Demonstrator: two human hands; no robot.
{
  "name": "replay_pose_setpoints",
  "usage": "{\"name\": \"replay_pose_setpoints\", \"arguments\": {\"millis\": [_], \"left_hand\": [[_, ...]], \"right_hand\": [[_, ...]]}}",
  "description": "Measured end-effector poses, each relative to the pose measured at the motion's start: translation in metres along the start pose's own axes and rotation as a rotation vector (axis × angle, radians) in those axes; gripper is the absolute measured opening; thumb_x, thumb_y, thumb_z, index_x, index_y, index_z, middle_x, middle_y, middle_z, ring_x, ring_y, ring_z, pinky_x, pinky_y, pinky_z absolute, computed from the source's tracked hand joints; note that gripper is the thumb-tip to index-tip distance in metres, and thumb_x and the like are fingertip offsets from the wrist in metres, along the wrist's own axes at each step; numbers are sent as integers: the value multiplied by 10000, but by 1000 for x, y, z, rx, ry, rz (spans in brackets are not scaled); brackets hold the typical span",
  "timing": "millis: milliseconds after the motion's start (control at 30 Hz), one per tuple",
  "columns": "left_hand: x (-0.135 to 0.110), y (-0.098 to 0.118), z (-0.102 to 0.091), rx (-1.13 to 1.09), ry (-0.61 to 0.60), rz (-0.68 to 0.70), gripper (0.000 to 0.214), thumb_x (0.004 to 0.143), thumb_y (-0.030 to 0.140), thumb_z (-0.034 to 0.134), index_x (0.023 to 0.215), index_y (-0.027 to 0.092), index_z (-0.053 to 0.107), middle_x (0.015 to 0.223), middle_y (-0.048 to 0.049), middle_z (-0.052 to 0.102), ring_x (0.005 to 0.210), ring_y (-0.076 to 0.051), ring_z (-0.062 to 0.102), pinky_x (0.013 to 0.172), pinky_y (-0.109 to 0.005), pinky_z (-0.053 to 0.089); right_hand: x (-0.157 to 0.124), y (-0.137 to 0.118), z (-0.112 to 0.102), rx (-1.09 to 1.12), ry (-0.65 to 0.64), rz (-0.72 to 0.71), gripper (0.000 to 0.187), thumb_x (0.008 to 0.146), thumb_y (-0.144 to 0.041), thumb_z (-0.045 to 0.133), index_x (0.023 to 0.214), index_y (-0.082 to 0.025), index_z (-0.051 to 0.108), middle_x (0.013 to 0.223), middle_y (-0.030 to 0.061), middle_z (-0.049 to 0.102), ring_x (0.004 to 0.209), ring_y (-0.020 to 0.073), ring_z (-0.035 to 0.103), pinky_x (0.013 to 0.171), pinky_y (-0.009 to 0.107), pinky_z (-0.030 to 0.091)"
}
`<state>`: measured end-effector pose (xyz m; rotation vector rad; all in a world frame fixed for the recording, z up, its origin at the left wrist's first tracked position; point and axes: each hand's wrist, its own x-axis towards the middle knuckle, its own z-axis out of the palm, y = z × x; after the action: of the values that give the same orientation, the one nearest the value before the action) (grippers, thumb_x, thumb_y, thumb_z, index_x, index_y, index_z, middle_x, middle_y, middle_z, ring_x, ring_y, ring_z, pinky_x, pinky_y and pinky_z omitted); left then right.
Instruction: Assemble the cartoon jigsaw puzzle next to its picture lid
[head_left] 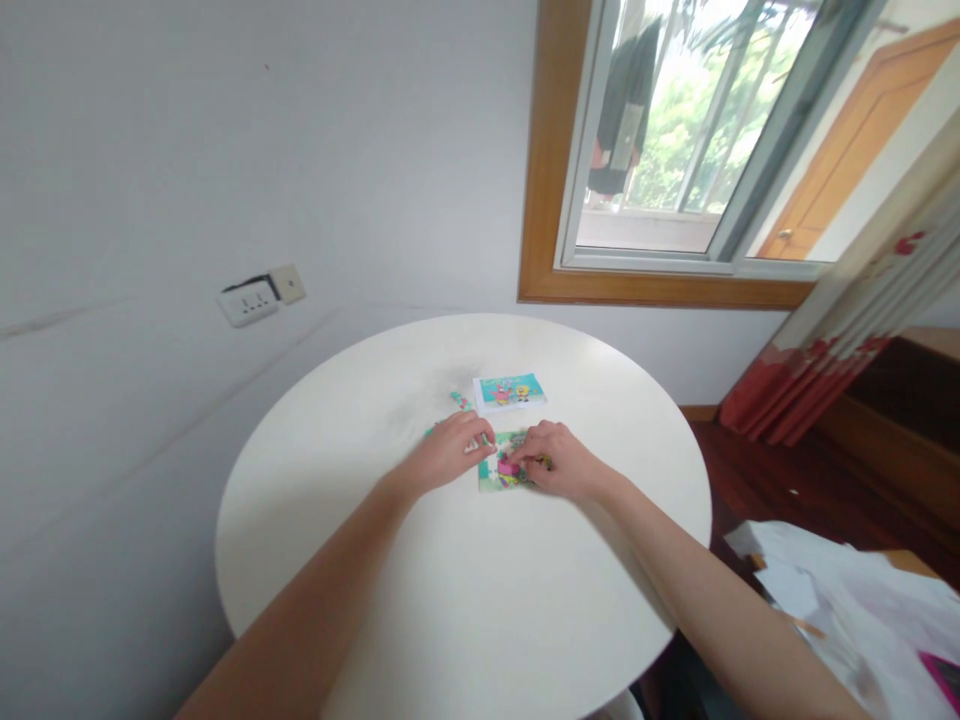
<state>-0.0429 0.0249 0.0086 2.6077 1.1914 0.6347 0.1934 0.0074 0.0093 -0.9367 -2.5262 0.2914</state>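
A small, partly assembled cartoon jigsaw puzzle (pixel 501 472) lies near the middle of a round white table (pixel 375 400). My left hand (pixel 448 448) rests at its left edge with fingers curled, pinching a puzzle piece at the fingertips. My right hand (pixel 556 458) lies over the puzzle's right side, fingers bent down onto the pieces. Just beyond the hands sits the puzzle's box (pixel 509 391), showing the same cartoon picture. A few loose pieces (pixel 459 401) lie left of the box.
The table stands against a white wall with a power socket (pixel 247 300). A wood-framed window (pixel 660 150) is at the back right, a red and cream curtain (pixel 840 340) beside it. White papers or bags (pixel 840 590) lie on the floor at the right.
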Motion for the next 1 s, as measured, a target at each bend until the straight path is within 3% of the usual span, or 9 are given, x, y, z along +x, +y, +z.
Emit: {"name": "replay_pose_setpoints", "arguments": {"millis": [200,500,767,1000], "left_hand": [[-1,7,0,-24,-60,-2,140,825,326,600,894,206,619,871,-19,582,903,-194,522,798,-290,394],[-2,7,3,5,-69,19,133,789,292,626,894,212,605,910,-15,579,946,-199,516,850,-303,381],[-1,7,1,-14,-6,-2,104,811,289,599,883,214,603,893,-20,589,923,-198,526,838,-310,403],[-1,-17,-16,37,144,-112,179,835,215,506,971,211,621,899,-40,605,916,-206,542,865,-345,424]], "right_hand": [[-1,-8,-2,-84,7,18,381,749,-120,546,1014,-328,723,788,22,582,815,160,495,734,295,296],[-1,-12,-4,-112,-13,19,354,751,-130,555,983,-332,730,811,19,561,842,160,470,735,303,262],[0,-15,-1,-93,-14,24,352,731,-112,555,932,-336,736,804,22,567,839,168,470,741,317,257],[1,-14,0,-75,21,32,397,724,-86,545,995,-319,718,831,27,573,841,168,470,752,311,271]]}}
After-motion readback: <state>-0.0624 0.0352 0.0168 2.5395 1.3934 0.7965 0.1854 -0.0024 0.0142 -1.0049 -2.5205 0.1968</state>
